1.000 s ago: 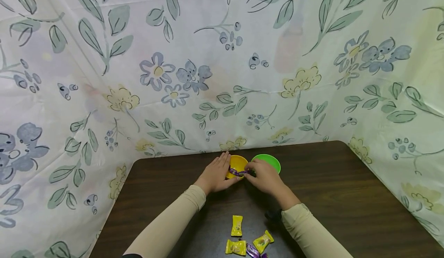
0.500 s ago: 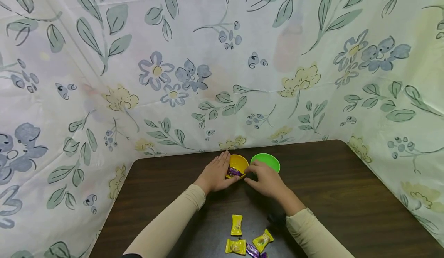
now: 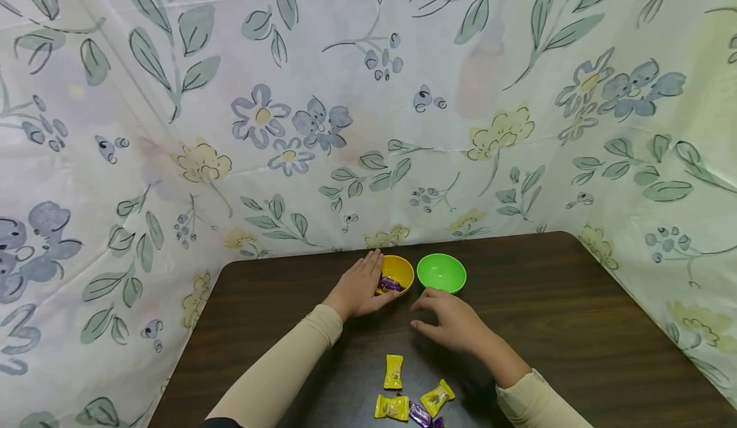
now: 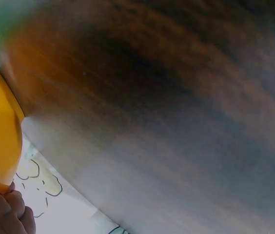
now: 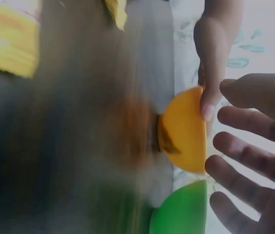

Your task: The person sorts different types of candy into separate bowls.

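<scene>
My left hand (image 3: pixel 358 289) holds the yellow bowl (image 3: pixel 405 268) at its left side, fingers along the far left and thumb across the near rim. Its fingertips (image 4: pixel 15 202) show beside the bowl wall in the left wrist view. Purple-wrapped candies (image 3: pixel 391 283) lie inside that bowl, partly hidden by the hand. My right hand (image 3: pixel 451 319) hovers just in front of the green bowl (image 3: pixel 441 274), fingers loosely bent and apart, holding nothing. The right wrist view shows its spread fingers (image 5: pixel 240 151) near both bowls.
Nearer on the dark wooden table (image 3: pixel 553 313) lie yellow-wrapped candies (image 3: pixel 394 372) and purple-wrapped candy (image 3: pixel 420 414), partly cut off by the frame's lower edge. A floral cloth (image 3: pixel 357 127) hangs behind the table and along its sides.
The purple candy at my right fingertips was let go into the yellow bowl. My right hand then drew back toward me and rightward, uncovering the green bowl. The left hand stayed put.
</scene>
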Tool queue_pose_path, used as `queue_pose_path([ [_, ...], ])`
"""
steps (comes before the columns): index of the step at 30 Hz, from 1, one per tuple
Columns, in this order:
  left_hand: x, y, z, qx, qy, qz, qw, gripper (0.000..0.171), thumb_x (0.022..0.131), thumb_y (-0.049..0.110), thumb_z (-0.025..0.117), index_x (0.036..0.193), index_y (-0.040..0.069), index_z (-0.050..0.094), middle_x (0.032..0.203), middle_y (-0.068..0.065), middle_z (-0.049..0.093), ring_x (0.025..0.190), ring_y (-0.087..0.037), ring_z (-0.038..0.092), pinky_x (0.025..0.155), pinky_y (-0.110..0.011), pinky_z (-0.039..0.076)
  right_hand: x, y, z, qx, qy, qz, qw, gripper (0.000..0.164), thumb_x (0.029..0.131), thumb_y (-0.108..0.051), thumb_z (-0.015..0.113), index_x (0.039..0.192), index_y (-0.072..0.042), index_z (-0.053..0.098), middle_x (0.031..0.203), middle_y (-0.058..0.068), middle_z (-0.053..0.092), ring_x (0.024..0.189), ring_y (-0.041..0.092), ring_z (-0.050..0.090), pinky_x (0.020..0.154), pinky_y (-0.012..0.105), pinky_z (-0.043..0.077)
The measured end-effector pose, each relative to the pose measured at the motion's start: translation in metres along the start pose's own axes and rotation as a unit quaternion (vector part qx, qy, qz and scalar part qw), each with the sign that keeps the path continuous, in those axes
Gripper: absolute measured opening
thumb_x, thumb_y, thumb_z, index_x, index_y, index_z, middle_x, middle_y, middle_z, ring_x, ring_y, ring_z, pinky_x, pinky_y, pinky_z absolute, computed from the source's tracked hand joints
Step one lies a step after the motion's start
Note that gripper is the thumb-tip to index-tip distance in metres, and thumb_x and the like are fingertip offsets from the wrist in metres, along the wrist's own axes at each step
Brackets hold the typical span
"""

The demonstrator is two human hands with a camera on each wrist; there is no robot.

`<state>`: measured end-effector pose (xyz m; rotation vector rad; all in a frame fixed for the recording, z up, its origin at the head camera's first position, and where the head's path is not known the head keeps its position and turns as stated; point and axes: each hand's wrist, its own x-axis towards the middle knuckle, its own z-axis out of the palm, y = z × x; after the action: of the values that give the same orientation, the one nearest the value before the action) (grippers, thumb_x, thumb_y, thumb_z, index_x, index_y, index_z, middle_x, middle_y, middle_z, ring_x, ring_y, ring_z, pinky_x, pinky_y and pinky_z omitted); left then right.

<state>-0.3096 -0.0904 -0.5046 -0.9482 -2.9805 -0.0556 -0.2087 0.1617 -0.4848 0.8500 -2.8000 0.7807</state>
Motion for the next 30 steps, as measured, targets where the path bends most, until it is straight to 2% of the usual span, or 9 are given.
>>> queue_pose_path([
  [8,0.001,0.0,0.0,0.0,0.0,-0.001,1.0,0.102,0.103,0.078,0.028,0.169,0.001,0.02,0.178,-0.017,0.018,0.166,-0.028,0.018,0.134,-0.042,0.019,-0.029,-0.015,-0.001,0.021,-0.032,-0.029,0.999,0.013,0.095,-0.031,0.081,0.103,-0.021,0.078,0.095,-0.01,0.065,0.081,0.006,0.058,0.071,0.026,0.051],
  [16,0.001,0.0,-0.002,0.003,-0.009,0.001,1.0,0.103,0.103,0.078,0.026,0.169,0.0,0.017,0.178,-0.017,0.016,0.166,-0.029,0.017,0.134,-0.042,0.018,-0.058,-0.032,0.004,0.042,-0.097,-0.035,0.994,0.014,0.096,-0.042,0.079,0.098,-0.029,0.077,0.091,-0.016,0.062,0.079,-0.002,0.053,0.069,0.023,0.05],
  [23,0.0,0.0,-0.001,0.007,0.002,0.004,1.0,0.102,0.103,0.077,0.027,0.168,-0.001,0.02,0.177,-0.019,0.019,0.165,-0.03,0.02,0.134,-0.042,0.02,-0.08,-0.04,0.014,0.009,-0.118,-0.072,0.99,0.018,0.098,-0.047,0.075,0.095,-0.029,0.077,0.087,-0.021,0.057,0.075,-0.007,0.043,0.066,0.019,0.042],
  [30,-0.001,0.001,-0.002,0.006,0.0,0.003,1.0,0.101,0.103,0.077,0.028,0.169,0.0,0.019,0.177,-0.018,0.018,0.165,-0.031,0.02,0.134,-0.042,0.019,-0.086,-0.045,0.019,0.031,-0.204,-0.008,0.979,0.02,0.095,-0.046,0.078,0.094,-0.026,0.078,0.084,-0.021,0.06,0.072,-0.005,0.046,0.066,0.023,0.044],
])
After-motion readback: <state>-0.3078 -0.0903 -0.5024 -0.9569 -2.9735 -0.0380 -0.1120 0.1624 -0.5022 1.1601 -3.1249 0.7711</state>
